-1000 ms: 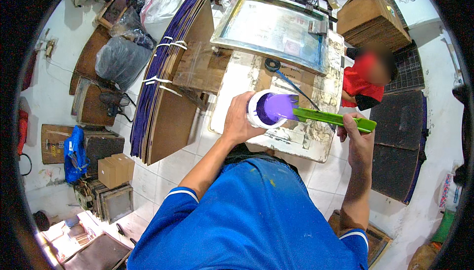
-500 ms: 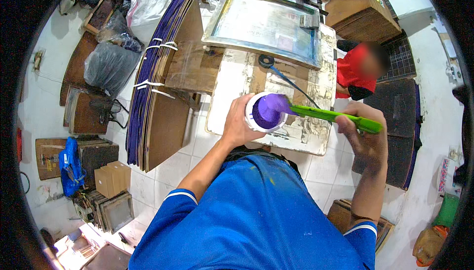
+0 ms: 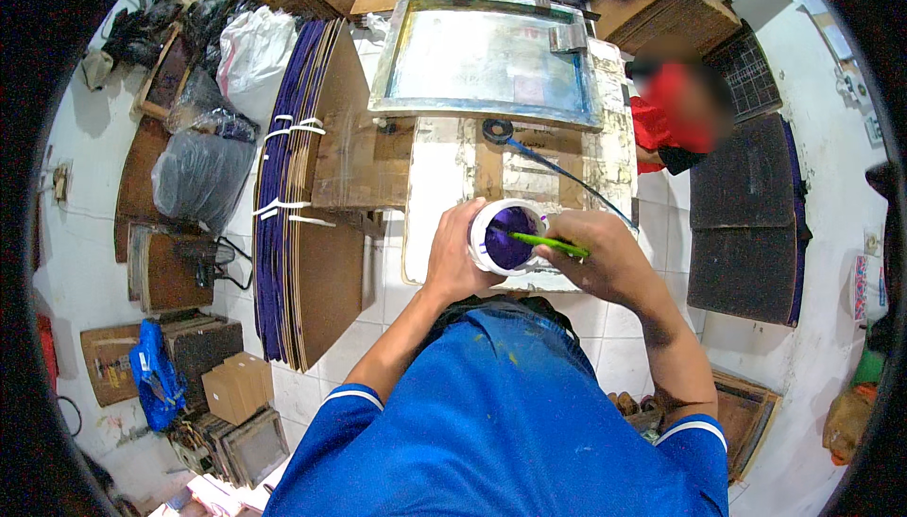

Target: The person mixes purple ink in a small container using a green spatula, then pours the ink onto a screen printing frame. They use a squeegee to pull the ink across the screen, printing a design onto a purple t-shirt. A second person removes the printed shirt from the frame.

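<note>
A white tub (image 3: pixel 479 250) with purple ink (image 3: pixel 508 245) inside is held by my left hand (image 3: pixel 457 254), whose fingers wrap round its left side. It stands out just above the near edge of the worktable. My right hand (image 3: pixel 597 250) grips a bright green handle (image 3: pixel 557 244) at the tub's right rim. The handle slants down into the tub. Its far end is in the purple ink, so its shape is hidden there.
A framed printing screen (image 3: pixel 487 59) lies on the worn white table (image 3: pixel 439 177), with a roll of dark tape (image 3: pixel 497 131) and a blue strap. Cardboard panels (image 3: pixel 326 196) stand at left. A person in red (image 3: pixel 673 106) is at the right.
My right hand has moved left and tilted the green tool down into the tub. Before, its purple-coated end was above the rim. My left hand still holds the tub.
</note>
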`<control>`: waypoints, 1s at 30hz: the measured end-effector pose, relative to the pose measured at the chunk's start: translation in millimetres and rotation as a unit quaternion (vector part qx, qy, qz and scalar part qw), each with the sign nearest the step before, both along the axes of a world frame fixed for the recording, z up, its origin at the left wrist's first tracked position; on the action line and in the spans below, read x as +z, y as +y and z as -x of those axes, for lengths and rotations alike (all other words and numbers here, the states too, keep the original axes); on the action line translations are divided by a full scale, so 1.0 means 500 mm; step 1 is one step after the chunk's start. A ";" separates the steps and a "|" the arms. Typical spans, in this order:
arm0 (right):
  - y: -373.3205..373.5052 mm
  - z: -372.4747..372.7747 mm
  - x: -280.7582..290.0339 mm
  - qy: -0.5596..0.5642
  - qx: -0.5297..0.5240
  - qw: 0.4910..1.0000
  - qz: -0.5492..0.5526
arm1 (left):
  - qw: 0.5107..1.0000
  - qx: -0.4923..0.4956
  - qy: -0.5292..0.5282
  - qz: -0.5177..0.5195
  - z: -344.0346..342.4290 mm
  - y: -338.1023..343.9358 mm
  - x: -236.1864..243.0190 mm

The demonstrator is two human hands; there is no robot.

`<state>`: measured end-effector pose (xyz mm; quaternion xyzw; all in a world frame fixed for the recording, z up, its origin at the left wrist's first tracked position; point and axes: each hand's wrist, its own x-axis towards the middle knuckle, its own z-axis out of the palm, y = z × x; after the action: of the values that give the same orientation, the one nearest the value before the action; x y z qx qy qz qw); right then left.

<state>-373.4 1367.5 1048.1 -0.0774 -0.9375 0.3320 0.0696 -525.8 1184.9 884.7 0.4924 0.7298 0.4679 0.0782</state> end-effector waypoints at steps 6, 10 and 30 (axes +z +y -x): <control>0.054 -0.111 -0.048 -0.058 -0.042 0.959 0.276 | 0.998 -0.035 -0.044 0.018 -0.001 0.021 -0.002; 0.072 -0.208 -0.194 -0.078 -0.196 0.969 0.129 | 0.987 -0.104 -0.121 0.028 -0.040 0.079 0.004; 0.577 -0.619 -0.656 0.082 -0.405 0.887 0.205 | 0.947 -0.196 -0.093 0.236 -0.287 0.756 -0.218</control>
<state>-64.0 1656.1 720.1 -0.4353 -0.7266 0.4652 0.2573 -382.4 1563.0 775.8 0.5474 0.6981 0.3012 0.3497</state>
